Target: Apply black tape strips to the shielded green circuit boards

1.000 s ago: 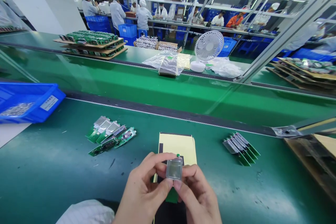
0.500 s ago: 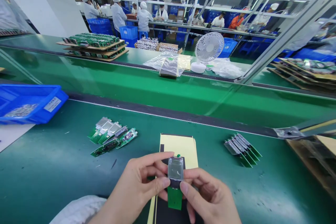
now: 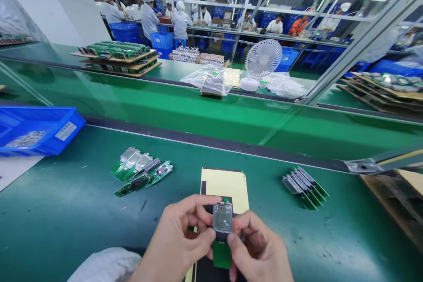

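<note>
Both hands lowered slightly, one module [image 3: 222,229] pinched between them.

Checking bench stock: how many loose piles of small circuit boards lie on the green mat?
2: left pile beside the blue bin, right pile past the yellow sheet. Overlap hides individual boards.

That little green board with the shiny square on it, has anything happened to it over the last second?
The green board has sunk slightly lower and nearer the body, and more of its green end shows than a second ago. Both the left hand and right hand still pinch it. The yellow sheet and the board piles left and right lie unmoved.
</note>
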Tool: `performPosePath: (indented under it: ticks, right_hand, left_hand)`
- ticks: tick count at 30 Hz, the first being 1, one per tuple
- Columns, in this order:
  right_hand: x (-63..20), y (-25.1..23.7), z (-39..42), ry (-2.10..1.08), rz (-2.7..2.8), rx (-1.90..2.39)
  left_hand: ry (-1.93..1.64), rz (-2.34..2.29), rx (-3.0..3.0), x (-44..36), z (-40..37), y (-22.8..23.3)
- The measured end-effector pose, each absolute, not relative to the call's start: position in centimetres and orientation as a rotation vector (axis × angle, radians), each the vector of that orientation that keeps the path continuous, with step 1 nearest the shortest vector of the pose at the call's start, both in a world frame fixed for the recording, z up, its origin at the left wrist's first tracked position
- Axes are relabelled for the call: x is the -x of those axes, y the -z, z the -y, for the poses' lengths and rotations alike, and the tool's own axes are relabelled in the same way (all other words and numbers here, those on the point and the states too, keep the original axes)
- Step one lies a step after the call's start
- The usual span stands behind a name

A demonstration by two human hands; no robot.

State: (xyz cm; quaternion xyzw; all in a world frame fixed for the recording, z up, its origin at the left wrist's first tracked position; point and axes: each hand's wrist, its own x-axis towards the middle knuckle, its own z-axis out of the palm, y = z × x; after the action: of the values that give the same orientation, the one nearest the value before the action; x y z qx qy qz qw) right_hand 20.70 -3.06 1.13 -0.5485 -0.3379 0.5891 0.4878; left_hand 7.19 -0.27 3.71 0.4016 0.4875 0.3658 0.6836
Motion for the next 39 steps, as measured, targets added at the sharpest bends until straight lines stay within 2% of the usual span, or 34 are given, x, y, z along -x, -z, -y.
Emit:
performPosePath:
  ticks: [9, 16, 24, 30, 39]
  right_hand:
    - [-20.2, -1.9, 2.5, -1.475, 0.618, 1.184]
    - [-19.6, -0.7, 3.1, -1.409, 0.705, 1.157]
    - [-19.6, -1.0, 3.2, -1.54, 0.534, 1.095]
    - [-19.7, -1.3, 3.1, -1.498, 0.667, 1.121]
    - [-19.8, -1.3, 3.0, -1.54, 0.558, 1.094]
  left_hand:
    - [-0.872, -0.974, -0.898, -7.7, 0.4, -3.2]
    - [-0.874, -1.032, -0.889, -7.5, 0.5, -3.6]
    - [-0.921, -1.047, -0.771, -7.8, 1.2, -3.2]
    - [-0.911, -1.007, -0.788, -7.6, 0.8, -3.3]
    - [-0.91, -1.035, -0.81, -7.6, 1.0, -3.8]
